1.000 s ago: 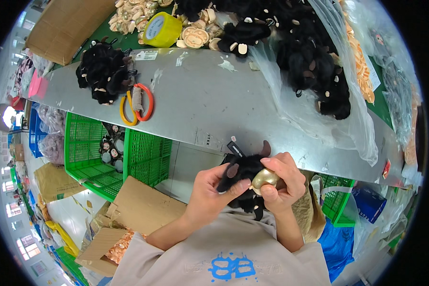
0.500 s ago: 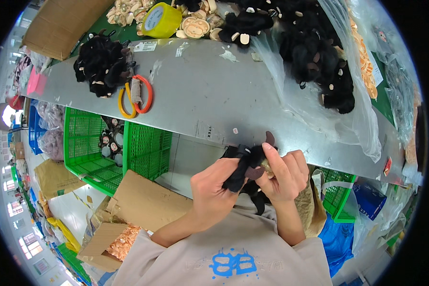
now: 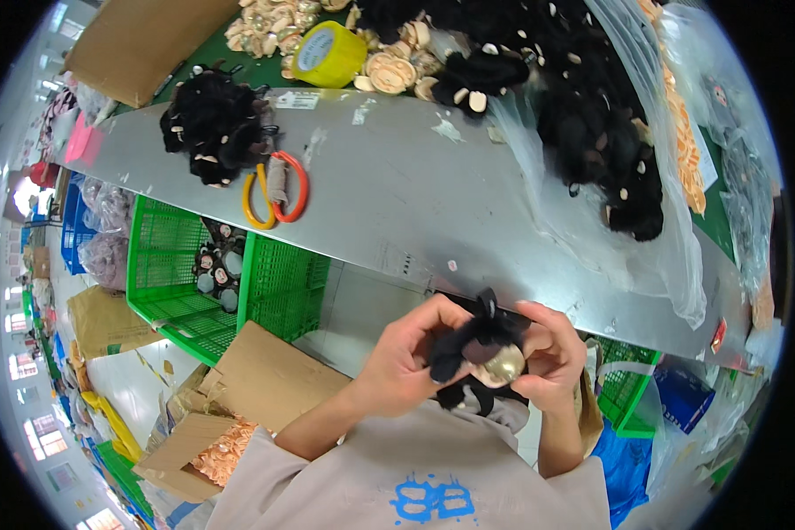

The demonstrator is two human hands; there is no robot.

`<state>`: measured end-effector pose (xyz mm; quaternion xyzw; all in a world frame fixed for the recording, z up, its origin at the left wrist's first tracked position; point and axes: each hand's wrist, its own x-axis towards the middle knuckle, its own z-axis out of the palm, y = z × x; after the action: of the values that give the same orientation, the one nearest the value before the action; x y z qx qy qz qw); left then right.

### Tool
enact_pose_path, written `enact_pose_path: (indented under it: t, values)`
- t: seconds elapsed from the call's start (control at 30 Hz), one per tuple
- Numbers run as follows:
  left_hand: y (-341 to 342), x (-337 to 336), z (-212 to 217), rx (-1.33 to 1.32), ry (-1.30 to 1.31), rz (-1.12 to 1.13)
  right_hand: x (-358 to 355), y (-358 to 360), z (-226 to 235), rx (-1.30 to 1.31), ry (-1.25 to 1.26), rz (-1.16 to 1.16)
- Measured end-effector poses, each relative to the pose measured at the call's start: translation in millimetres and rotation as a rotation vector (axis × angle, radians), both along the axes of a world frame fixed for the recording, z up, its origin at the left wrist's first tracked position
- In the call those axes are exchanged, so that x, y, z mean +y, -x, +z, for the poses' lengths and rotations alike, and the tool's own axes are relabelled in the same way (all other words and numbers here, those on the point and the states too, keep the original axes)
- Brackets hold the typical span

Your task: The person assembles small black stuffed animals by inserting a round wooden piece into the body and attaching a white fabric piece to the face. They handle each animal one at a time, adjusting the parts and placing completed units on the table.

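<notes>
A black plush doll piece (image 3: 458, 343) with dark brown ear-like flaps is held between my hands, in front of my shirt and just off the table's near edge. A shiny, pale gold rounded shell (image 3: 501, 367) shows at its opening on the right side. My left hand (image 3: 406, 358) grips the black fabric from the left, thumb and fingers curled round it. Closed on the right side of the piece is my right hand (image 3: 552, 358), its fingers above and its thumb beside the shell. More black fabric hangs below, partly hidden by the hands.
Scissors (image 3: 276, 190) with red and yellow handles lie on the metal table (image 3: 362, 185) beside a black plush pile (image 3: 208, 128). Yellow tape (image 3: 329, 55), doll face pieces (image 3: 389, 72) and a plastic bag (image 3: 539, 190) with black plush are farther back. Green crates (image 3: 287, 274) and cardboard boxes (image 3: 265, 375) stand left.
The plush piece has turned, so its gold shell now faces up. My right hand has shifted from pinching a brown flap to holding the piece's right side. The whole view has shifted slightly.
</notes>
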<state>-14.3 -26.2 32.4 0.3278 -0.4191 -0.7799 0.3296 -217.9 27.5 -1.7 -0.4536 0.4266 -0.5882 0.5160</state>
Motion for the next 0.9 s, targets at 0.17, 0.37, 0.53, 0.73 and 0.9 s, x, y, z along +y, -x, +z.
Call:
enact_pose_path:
  t: [0.17,0.37,0.53,0.73,0.9]
  values:
    - [1,0,-10,0.061,-0.019,-0.129,-9,13,-13,-0.236,-0.215,0.29]
    - [-9,-4,-3,0.052,0.076,-0.163,-9,-6,-9,-0.481,-0.317,0.34]
    - [-10,-1,-6,0.124,0.098,-0.084,-9,-18,-9,-0.457,-0.294,0.257]
    - [-11,-3,1,0.173,0.062,-0.06,6,-17,-7,-0.377,-0.341,0.174]
    - [-15,-1,-7,0.153,0.117,-0.1,4,-22,-5,-0.456,-0.312,0.231]
